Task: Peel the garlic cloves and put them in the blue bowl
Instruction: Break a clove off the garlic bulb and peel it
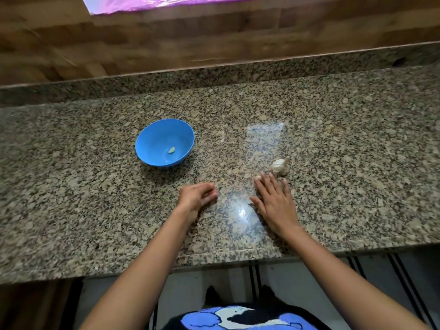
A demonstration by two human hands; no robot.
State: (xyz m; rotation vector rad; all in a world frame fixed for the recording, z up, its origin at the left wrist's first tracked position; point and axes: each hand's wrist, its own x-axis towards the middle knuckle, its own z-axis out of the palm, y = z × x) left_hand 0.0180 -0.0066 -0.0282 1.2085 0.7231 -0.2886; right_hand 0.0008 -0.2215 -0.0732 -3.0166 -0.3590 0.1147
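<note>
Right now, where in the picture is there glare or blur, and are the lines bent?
Head view: glare on the granite counter between the left hand and right hand, a paler patch beyond; the wooden wall is motion-blurred; the counter edges bow from the wide lens; blue bowl and garlic bulb stay fairly sharp.

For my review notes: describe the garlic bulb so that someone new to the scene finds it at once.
On the speckled granite counter, look right of the blue bowl, just beyond the fingertips of the right hand. The garlic bulb is a papery white lump, unlike the small peeled clove inside the bowl.
</note>
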